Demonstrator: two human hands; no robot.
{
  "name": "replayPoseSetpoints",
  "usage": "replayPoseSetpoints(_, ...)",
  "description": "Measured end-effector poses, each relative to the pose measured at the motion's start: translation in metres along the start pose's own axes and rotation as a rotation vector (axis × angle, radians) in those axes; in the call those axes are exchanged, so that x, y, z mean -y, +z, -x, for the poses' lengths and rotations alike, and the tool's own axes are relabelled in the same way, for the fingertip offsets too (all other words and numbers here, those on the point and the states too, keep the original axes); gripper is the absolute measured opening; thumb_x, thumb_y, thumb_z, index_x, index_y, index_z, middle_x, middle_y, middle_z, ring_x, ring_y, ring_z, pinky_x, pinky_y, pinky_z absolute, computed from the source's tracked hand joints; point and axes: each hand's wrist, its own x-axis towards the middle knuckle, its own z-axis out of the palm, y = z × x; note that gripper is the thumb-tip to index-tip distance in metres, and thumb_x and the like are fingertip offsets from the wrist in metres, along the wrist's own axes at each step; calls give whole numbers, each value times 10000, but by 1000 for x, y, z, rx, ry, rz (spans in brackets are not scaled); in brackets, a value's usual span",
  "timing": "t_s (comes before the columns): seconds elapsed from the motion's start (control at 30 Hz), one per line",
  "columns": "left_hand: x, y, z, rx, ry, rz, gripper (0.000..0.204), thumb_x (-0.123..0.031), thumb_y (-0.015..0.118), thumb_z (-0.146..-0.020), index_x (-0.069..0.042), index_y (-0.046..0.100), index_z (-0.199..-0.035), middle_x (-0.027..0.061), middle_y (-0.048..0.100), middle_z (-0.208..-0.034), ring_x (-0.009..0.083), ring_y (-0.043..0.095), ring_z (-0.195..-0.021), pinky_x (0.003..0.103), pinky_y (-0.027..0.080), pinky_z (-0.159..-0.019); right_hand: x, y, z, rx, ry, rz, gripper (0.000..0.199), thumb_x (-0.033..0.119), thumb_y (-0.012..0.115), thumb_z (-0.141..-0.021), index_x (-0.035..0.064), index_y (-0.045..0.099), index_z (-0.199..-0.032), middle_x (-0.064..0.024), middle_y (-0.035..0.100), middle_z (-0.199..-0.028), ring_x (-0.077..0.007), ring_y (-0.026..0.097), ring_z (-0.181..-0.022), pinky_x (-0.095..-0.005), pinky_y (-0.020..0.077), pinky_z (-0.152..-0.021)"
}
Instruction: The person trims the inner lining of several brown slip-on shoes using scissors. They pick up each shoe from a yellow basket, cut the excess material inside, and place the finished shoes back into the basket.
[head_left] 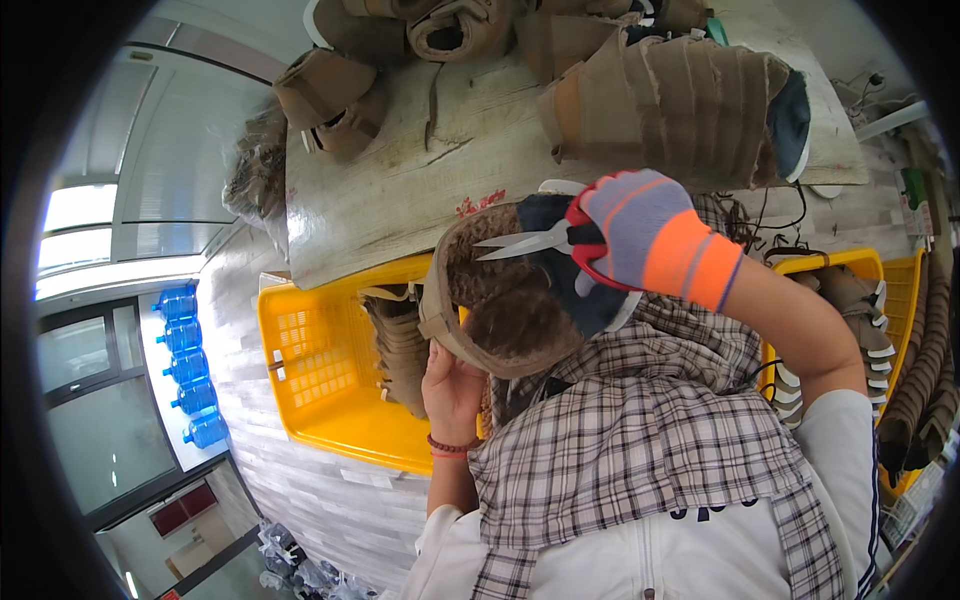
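Note:
My right hand (655, 235), in a grey and orange glove, grips a pair of scissors (528, 242) with red and black handles. Their blades are parted and point left, over the mouth of a brown boot upper (450, 330). Brown fur (515, 325) lines the upper, with dark blue fabric at its right end and white edging there. From below and to the left, my bare left hand (453, 395) holds the upper's rim; some of its fingers are hidden behind it. Whether the blades touch the fur is not clear.
Ahead stands a worn pale table (370, 215), bearing a row of stacked brown uppers (680, 105) and several rolled ones (335, 90). A yellow basket (320, 350) with brown uppers (395, 340) sits at left. Another yellow crate (850, 262) stands at right. Blue water bottles (185, 335) line the far left.

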Motion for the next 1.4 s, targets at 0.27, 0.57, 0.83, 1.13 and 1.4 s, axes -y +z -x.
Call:
replayPoseSetpoints(0.27, 4, 88, 10, 355, 116, -359, 444, -95, 516, -910, -27, 398, -1333, 184, 435, -1346, 268, 425, -1247, 421, 332, -1061, 67, -58, 68, -139, 192, -1199, 469, 198, 800, -702, 1, 576, -1063, -73, 627, -762, -81, 595, -701, -226, 484, -632)
replayPoseSetpoints(0.57, 59, 206, -76, 699, 354, -450, 264, -53, 512, -917, -12, 498, -1178, 98, 530, -1219, 197, 494, -1144, 337, 380, -981, -10, -103, 126, -946, 438, -527, 388, 108, 710, -751, -5, 547, -1085, -65, 631, -872, -132, 593, -749, -274, 491, -686)
replayPoseSetpoints(0.83, 73, 141, -218, 529, 755, -1268, 308, -110, 545, -914, 10, 496, -1194, 107, 552, -1157, 252, 523, -1047, 364, 412, -913, -186, -82, 111, -822, 637, -510, 313, 92, 696, -781, 3, 571, -1054, -3, 597, -828, -102, 513, -717, -260, 451, -658)
replayPoseSetpoints(1.13, 57, 193, -238, 488, -84, -376, 571, -406, 642, -850, -25, 501, -1252, 93, 546, -1237, 224, 521, -1119, 378, 444, -921, -248, -39, 35, -836, 197, -1260, 457, 91, 745, -701, -23, 559, -1103, -23, 596, -947, -111, 542, -861, -273, 458, -756)
replayPoseSetpoints(1.4, 32, 139, -229, 378, 34, -481, 584, -406, 675, -823, -25, 509, -1233, 80, 572, -1204, 219, 558, -1063, 380, 466, -884, -213, 31, -1, -1014, 506, -738, 301, 160, 670, -817, -7, 587, -1054, -52, 632, -902, -126, 561, -820, -277, 454, -748)
